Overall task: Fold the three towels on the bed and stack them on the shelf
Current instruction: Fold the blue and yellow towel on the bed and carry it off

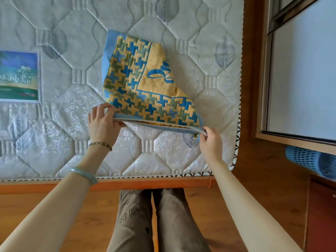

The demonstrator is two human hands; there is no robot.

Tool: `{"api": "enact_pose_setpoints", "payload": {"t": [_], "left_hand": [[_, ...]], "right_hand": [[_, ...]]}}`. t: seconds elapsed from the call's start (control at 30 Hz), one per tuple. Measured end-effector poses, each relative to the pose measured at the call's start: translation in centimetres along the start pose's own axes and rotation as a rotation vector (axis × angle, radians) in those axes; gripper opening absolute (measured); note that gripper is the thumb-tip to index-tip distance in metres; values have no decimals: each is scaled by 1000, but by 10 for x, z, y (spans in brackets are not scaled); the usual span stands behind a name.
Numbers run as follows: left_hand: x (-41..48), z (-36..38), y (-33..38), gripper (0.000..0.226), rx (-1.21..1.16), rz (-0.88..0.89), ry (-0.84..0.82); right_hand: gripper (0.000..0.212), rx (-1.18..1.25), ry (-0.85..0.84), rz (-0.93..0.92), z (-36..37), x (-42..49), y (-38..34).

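So the towel (145, 84) was yellow with a chunky blue and green interlocking block pattern running round it, a pale blue border on the outside, and a plain yellow middle with a loopy blue squiggle stitched in. It looked quilted and a bit puffy. It sat on the right half of the bed (163, 157), which was a bare quilted mattress. The far end lay on the surface while the near edge was lifted off it.

The left hand (103, 122) pinched the near left corner, thumb under and fingers curled over the top. The right hand (211, 142) pinched the near right corner the same way. Along that raised edge you could see two layers, so it seemed doubled over.

A printed label (19, 77) was on the mattress off to the left, and a blue perforated basket (309, 160) was over on the right.
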State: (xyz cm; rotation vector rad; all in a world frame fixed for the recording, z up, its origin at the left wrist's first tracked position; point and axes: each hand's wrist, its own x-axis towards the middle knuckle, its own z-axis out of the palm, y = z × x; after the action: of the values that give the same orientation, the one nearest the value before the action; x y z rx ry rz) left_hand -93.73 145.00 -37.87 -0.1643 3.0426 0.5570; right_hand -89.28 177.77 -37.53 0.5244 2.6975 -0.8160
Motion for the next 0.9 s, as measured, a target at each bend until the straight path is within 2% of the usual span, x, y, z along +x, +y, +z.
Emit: {"api": "enact_pose_setpoints", "payload": {"t": [0.1, 0.17, 0.23, 0.33, 0.43, 0.5, 0.67, 0.8, 0.9], "left_hand": [[19, -26, -4, 40, -101, -214, 28], [33, -51, -4, 36, -130, -272, 25], [43, -83, -4, 28, -113, -220, 48], [50, -142, -3, 20, -58, -79, 90], [52, -196, -3, 19, 25, -18, 129], [54, -232, -6, 22, -15, 6, 136], [79, -301, -13, 38, -173, -27, 149], [122, -328, -17, 39, -165, 2, 186], [154, -337, -14, 36, -162, -41, 168]], "right_hand": [[22, 106, 120, 72, -33, 3, -22], [19, 133, 192, 89, -60, 5, -38], [18, 148, 244, 105, -90, 7, -53], [32, 139, 283, 69, -138, 7, -78], [15, 117, 222, 27, -180, 9, -99], [16, 124, 168, -7, -207, 11, -116], [22, 42, 241, -125, -251, 29, -162], [23, 30, 386, -188, -273, 57, -216], [25, 60, 413, -230, -283, 85, -241]]}}
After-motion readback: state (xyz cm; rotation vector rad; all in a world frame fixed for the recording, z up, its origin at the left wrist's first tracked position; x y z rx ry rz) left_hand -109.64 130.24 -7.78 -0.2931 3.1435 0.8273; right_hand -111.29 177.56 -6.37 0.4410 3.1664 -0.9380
